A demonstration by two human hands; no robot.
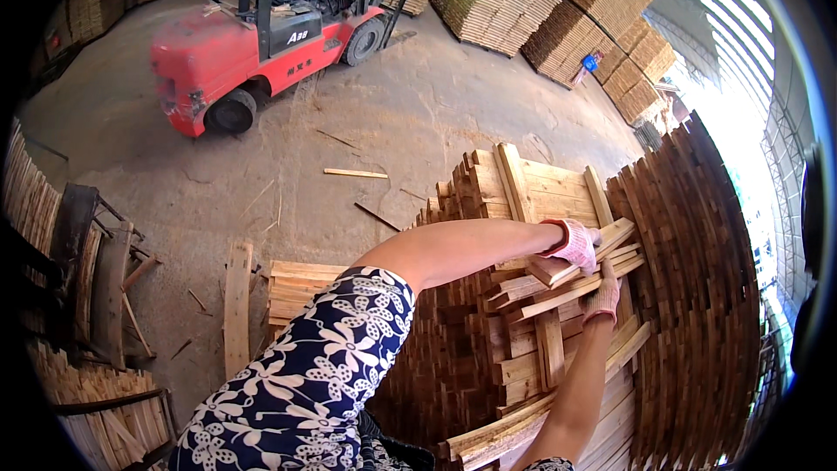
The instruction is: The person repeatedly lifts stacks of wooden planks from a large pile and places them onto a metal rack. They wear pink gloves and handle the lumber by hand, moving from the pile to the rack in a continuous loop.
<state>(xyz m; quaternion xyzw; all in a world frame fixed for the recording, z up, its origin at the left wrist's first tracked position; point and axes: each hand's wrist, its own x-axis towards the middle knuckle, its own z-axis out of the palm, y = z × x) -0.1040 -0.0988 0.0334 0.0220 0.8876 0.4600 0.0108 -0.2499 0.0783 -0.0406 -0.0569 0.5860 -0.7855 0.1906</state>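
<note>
My left hand (pixel 575 244), in a pinkish knitted work glove, reaches across from the left and closes over a short wooden board (pixel 615 239). Just below it, my right hand (pixel 602 298) wears a similar glove and grips wooden slats (pixel 558 296) from the near side. These boards lie slantwise, close together, above a stack of planks (pixel 549 192). Crosswise strips (pixel 514 183) rest on that stack's top layer. Nearer to me, more long slats (pixel 506 432) lie along the stack under my right forearm. Gloves and wood partly hide the fingertips.
A tall stack of darker boards (pixel 689 296) stands close on the right. Across the concrete floor is a red forklift (pixel 296 61) with a person seated on it. Bundled timber piles (pixel 497 0) line the back. Loose sticks (pixel 356 174) lie on the floor; wood racks (pixel 96 296) stand left.
</note>
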